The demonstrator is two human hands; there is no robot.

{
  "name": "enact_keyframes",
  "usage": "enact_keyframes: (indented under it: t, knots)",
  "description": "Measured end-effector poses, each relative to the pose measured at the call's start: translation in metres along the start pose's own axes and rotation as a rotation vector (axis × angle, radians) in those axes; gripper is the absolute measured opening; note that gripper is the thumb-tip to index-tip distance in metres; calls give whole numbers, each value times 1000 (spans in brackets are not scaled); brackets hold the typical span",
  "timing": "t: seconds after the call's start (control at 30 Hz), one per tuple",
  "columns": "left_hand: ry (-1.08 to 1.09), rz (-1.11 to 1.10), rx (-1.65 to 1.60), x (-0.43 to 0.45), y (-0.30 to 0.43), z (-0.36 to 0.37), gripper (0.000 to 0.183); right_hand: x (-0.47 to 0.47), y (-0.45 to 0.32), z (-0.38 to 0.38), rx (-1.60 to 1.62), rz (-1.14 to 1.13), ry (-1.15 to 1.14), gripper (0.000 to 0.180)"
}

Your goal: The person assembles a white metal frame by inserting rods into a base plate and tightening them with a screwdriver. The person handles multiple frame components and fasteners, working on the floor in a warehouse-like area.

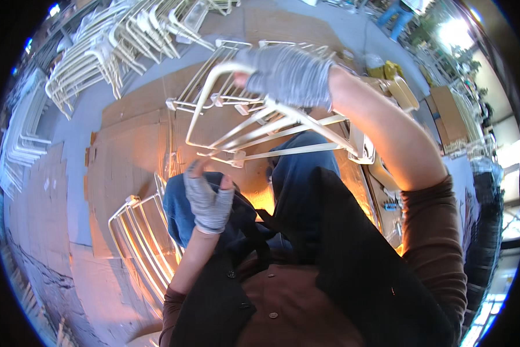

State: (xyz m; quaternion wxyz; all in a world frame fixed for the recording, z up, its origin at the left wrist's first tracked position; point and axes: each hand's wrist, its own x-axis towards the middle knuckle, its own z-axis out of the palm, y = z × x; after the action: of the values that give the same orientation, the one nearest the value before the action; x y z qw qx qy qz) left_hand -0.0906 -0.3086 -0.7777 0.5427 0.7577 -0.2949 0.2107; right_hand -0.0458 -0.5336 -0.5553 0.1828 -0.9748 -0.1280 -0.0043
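Observation:
My right hand (286, 76), in a grey fingerless knit glove, grips the upper tube of a cream metal tube frame (281, 119) held slanted above my knees. The frame has several long bars, a bent end loop at the left and a bracket (365, 149) at its right end. My left hand (207, 199), gloved alike, is below the frame's lower left corner, fingers apart, with nothing visible in it. Whether its fingertips touch the frame cannot be told. Another cream rack (238, 102) lies on cardboard behind the held frame.
A barred cream frame (142, 234) is on the floor at my left. Many cream tube frames (108, 56) stand stacked at the upper left. Cardboard sheets (125, 173) cover the floor. A cardboard box (453, 115) is at the right; a person (396, 17) stands far off at the upper right.

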Motion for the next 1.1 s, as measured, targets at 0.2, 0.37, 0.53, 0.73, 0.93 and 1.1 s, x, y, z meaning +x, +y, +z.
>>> enact_keyframes:
  t: [0.2, 0.37, 0.53, 0.73, 0.93, 1.1]
  knots:
    - [-412, 72, -376, 23, 72, 23, 68, -43, -39, 5, -22, 62, -174, 32]
    - [-547, -218, -590, -19, 45, 68, 44, -61, -77, 29, -107, 62, -189, 36]
    - [-471, -219, -372, -14, 34, 43, 21, -127, -62, 25, -241, 69, -60, 63]
    - [-569, 79, -210, -2, 49, 41, 15, -164, -55, 19, -598, 92, -67, 60]
    - [-649, -496, -939, 0, 81, 49, 15, -189, -53, 16, -668, 71, 65, 58]
    - [-777, -432, -469, -12, 66, 51, 17, -200, -27, 58, -623, 141, 234, 55]
